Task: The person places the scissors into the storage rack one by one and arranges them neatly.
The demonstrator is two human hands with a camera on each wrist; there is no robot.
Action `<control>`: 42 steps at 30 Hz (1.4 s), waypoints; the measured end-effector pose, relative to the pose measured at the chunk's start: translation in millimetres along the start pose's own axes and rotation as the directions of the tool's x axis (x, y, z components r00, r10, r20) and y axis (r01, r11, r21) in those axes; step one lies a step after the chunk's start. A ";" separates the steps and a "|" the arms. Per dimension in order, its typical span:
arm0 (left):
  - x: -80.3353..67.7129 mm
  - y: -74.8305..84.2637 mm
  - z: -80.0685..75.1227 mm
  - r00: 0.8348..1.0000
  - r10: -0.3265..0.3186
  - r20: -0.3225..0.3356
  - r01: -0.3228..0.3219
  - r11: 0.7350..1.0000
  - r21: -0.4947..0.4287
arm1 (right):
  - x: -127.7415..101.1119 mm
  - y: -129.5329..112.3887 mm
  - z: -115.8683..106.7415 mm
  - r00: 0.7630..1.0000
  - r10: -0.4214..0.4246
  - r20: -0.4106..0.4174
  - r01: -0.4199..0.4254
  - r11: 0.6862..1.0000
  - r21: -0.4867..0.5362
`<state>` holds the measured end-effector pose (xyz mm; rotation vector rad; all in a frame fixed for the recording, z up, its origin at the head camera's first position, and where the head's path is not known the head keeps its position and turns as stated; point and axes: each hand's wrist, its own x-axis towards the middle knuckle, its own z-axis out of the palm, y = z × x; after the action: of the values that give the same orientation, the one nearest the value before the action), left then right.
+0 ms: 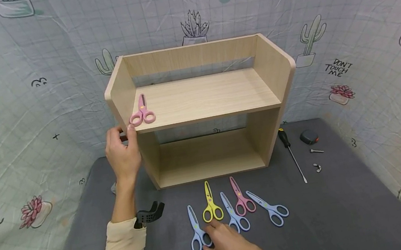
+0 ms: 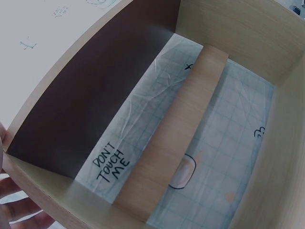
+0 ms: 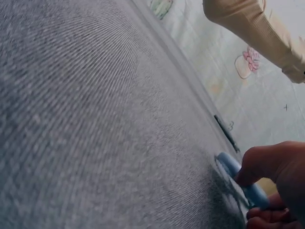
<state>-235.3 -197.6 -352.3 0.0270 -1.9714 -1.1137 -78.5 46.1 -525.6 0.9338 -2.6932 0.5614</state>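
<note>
A light wooden shelf (image 1: 204,98) stands on the grey table (image 1: 352,206). Pink scissors (image 1: 142,113) lie at the left front of its upper board. My left hand (image 1: 123,151) holds the front edge of the left side panel, thumb just under the pink handles; the left wrist view catches only blurred fingers (image 2: 16,210) beside the shelf (image 2: 176,138). Several small scissors lie in a row before the shelf. My right hand (image 1: 224,244) pinches the handle of the leftmost blue scissors (image 1: 196,234); in the right wrist view fingers (image 3: 269,164) curl on this blue handle (image 3: 238,176).
Yellow scissors (image 1: 211,204), blue scissors (image 1: 235,214), pink scissors (image 1: 241,198) and another blue pair (image 1: 270,208) lie close together. To the right are a screwdriver (image 1: 293,155), a small tape measure (image 1: 309,137) and loose screws (image 1: 316,151). Patterned cloth hangs behind.
</note>
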 end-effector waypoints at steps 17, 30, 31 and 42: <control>0.8 -0.3 0.1 1.000 -0.005 0.004 0.005 1.000 -0.005 | 3.2 7.8 0.5 0.987 -0.145 -0.064 0.148 0.988 0.052; 3.5 -2.6 0.9 1.000 0.000 0.006 0.000 1.000 -0.006 | 5.9 7.2 1.4 0.984 -0.155 -0.088 0.165 0.978 0.129; 3.7 -2.8 0.9 1.000 0.001 0.007 -0.001 1.000 -0.006 | 6.5 7.1 0.3 0.985 -0.151 -0.087 0.162 0.976 0.142; 4.6 -3.7 0.5 1.000 -0.002 0.008 0.002 1.000 -0.008 | 15.0 11.1 -13.5 0.971 -0.160 -0.177 0.188 0.970 0.154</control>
<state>-239.9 -201.3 -352.1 0.0199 -1.9738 -1.1247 -95.7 51.7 -511.5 1.1045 -2.4180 0.8016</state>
